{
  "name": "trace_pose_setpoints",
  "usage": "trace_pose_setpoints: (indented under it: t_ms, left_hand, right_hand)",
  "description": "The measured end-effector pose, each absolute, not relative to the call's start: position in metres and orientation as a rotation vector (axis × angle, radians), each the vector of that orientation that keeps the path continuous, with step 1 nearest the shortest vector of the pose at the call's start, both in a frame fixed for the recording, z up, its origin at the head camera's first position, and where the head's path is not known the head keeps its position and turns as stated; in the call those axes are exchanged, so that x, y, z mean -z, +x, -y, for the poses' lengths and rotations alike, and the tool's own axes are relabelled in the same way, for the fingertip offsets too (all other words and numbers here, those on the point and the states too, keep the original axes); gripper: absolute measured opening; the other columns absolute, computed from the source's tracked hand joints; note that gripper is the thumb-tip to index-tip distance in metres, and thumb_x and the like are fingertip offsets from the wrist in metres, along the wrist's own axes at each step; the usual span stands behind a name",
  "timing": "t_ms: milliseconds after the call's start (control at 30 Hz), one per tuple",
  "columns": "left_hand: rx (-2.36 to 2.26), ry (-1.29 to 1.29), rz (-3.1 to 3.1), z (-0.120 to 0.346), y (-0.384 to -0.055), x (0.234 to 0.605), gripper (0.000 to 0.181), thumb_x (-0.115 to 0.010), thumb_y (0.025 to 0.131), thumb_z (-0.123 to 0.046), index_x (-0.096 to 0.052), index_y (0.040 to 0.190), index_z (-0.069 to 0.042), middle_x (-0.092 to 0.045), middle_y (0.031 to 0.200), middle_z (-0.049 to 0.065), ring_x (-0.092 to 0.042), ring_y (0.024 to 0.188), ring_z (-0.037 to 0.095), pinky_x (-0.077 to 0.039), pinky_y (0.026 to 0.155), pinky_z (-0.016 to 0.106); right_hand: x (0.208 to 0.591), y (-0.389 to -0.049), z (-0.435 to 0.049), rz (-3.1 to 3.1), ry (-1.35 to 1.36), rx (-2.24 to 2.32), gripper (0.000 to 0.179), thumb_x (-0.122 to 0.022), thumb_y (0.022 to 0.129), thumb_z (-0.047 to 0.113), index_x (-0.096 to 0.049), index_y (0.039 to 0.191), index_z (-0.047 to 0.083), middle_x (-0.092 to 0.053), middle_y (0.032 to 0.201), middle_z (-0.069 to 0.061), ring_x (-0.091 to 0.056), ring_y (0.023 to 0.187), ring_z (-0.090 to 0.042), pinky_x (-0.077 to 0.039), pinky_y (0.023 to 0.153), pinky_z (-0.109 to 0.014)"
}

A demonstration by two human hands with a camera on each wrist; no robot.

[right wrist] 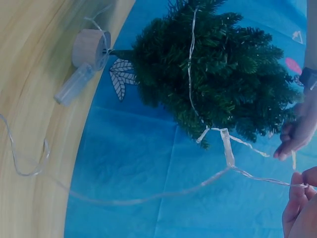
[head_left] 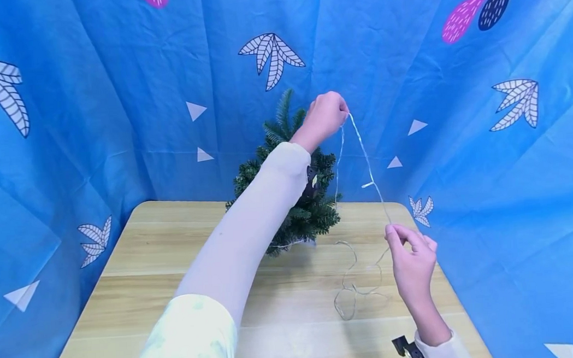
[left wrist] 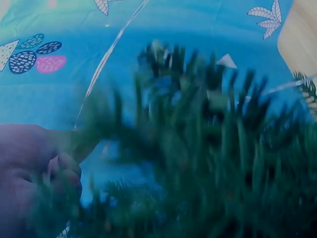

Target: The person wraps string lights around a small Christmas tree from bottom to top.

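A strand of string lights (head_left: 370,165) with a thin clear wire stretches between my two hands, a small bulb (head_left: 368,185) sticking out midway. Up beside the top of a small artificial Christmas tree (head_left: 299,222), my left hand (head_left: 323,116) pinches the wire. Lower and to the right, my right hand (head_left: 414,264) pinches the same strand between thumb and fingertips. In the right wrist view, part of the wire (right wrist: 190,64) runs across the green branches. Blurred needles fill much of the left wrist view, next to my left hand (left wrist: 34,178).
Loose wire (head_left: 354,290) lies in loops on the wooden table (head_left: 176,311). By the tree's round base (right wrist: 89,45) lies a clear plastic cylinder-like case (right wrist: 74,84). A blue patterned cloth (head_left: 139,100) hangs around the back and sides.
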State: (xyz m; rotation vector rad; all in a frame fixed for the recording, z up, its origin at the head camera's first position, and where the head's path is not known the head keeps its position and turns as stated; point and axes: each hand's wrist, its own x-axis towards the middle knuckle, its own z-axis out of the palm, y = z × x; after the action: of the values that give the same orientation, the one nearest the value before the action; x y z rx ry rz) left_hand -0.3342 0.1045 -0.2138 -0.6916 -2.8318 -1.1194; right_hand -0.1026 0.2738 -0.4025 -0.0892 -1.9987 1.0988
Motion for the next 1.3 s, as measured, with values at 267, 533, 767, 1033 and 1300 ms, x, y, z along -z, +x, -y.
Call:
trace_pose_setpoints:
  t_ms: [267,533,767,1033,1300]
  left_hand:
    - [0.986,-0.726,2.829,-0.080,-0.333,0.215,0.035,-0.048,0.108,-0.024,-0.055,0.076,-0.014,-0.054,0.084,0.000,-0.045,0.068,0.015,-0.039,0.062,0.026]
    - [0.861,-0.725,2.900,-0.064,-0.332,0.216,0.026,-0.050,0.107,-0.024,-0.072,0.101,-0.013,-0.067,0.109,0.000,-0.056,0.087,0.014,-0.048,0.077,0.028]
    - [0.688,-0.812,2.858,-0.057,-0.327,0.219,0.039,-0.043,0.108,-0.011,-0.044,0.069,-0.013,-0.038,0.070,0.001,-0.031,0.064,0.015,-0.033,0.061,0.026]
    - [0.429,-0.903,2.800,-0.056,-0.318,0.218,0.026,-0.042,0.108,-0.006,-0.057,0.087,-0.011,-0.048,0.076,0.004,-0.041,0.073,0.019,-0.039,0.068,0.030]
    - [0.402,-0.961,2.736,-0.060,-0.284,0.209,0.032,-0.040,0.102,0.005,-0.045,0.077,-0.014,-0.039,0.073,0.000,-0.036,0.070,0.017,-0.035,0.064,0.027]
  right_hand:
    - [0.403,-0.104,-0.268,1.989,-0.067,-1.100,0.010,-0.073,0.093,0.011,-0.079,0.093,0.002,-0.064,0.078,0.023,-0.051,0.081,-0.003,-0.026,0.098,-0.020]
    - [0.400,-0.103,-0.264,1.977,-0.034,-1.094,0.006,-0.074,0.091,0.009,-0.079,0.092,0.005,-0.064,0.076,0.018,-0.052,0.081,-0.003,-0.026,0.094,-0.020]
    - [0.396,-0.100,-0.259,1.976,-0.022,-1.086,0.006,-0.074,0.091,0.007,-0.080,0.092,0.006,-0.064,0.076,0.015,-0.051,0.081,-0.003,-0.025,0.093,-0.020]
    - [0.390,-0.097,-0.258,1.978,0.007,-1.080,0.007,-0.073,0.091,0.006,-0.079,0.092,0.002,-0.064,0.076,0.016,-0.051,0.079,0.000,-0.026,0.094,-0.021]
    - [0.386,-0.096,-0.258,2.000,0.012,-1.091,0.008,-0.073,0.092,0.008,-0.078,0.093,0.001,-0.066,0.080,0.020,-0.051,0.082,-0.001,-0.026,0.095,-0.021]
